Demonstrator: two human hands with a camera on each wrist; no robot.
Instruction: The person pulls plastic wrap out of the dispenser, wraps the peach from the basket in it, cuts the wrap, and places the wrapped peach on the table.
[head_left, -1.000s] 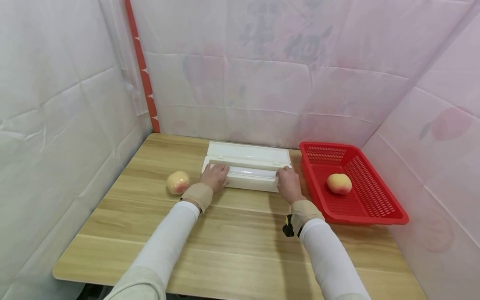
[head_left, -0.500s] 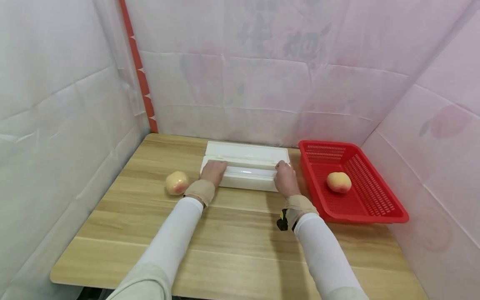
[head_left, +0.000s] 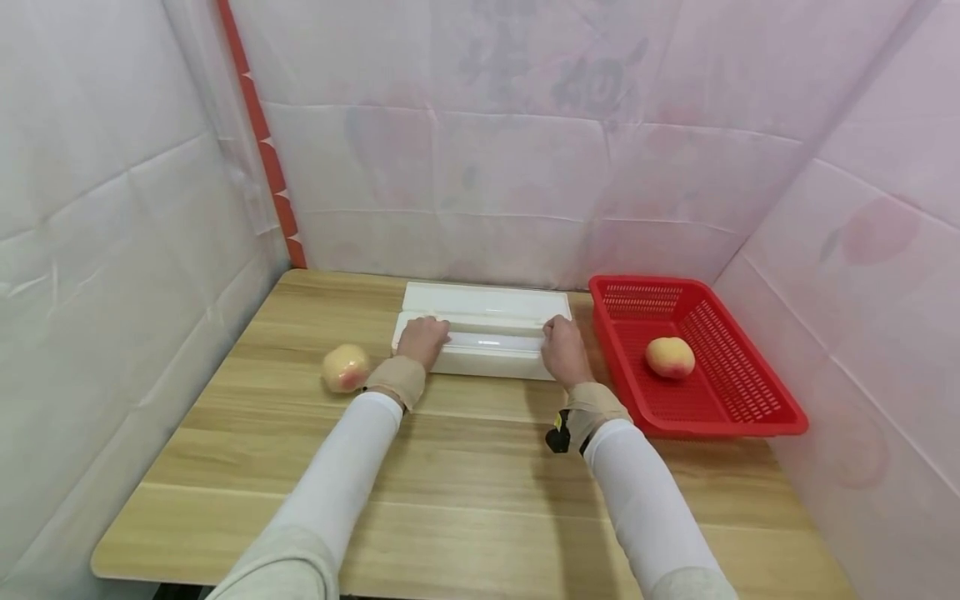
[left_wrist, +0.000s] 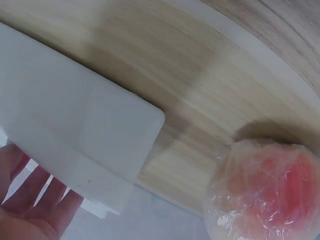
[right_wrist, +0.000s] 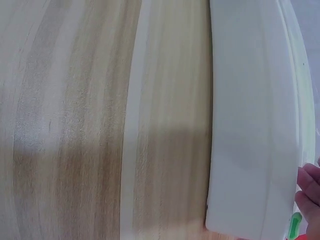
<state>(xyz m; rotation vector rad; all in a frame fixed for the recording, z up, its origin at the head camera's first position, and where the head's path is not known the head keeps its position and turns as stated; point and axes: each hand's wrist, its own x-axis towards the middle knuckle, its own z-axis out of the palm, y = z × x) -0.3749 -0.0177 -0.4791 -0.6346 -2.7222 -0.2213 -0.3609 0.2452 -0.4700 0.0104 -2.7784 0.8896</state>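
A white cling film dispenser [head_left: 487, 363] lies on the table with its lid [head_left: 486, 298] raised at the back. The shiny film roll [head_left: 491, 342] shows in its trough. My left hand [head_left: 423, 340] is at the dispenser's left end, fingers curled over its top edge; my right hand [head_left: 564, 348] is at the right end, with thumb and fingertips together near a green slider [right_wrist: 295, 225]. Both seem to pinch the film's edge, though the clear film is hard to make out. Left of my left hand sits a peach [left_wrist: 265, 190] wrapped in shiny film.
At the right stands a red perforated basket [head_left: 750, 429] holding an unwrapped-looking peach [head_left: 670, 357]. The wooden table [head_left: 465, 500] meets white sheeting [head_left: 510, 167] at the back, with more sheeting on both sides.
Both hands' fingers have drawn together from lying flatter over the dispenser's ends into a tighter curl. The view has shifted slightly; the dispenser and peaches stay in place.
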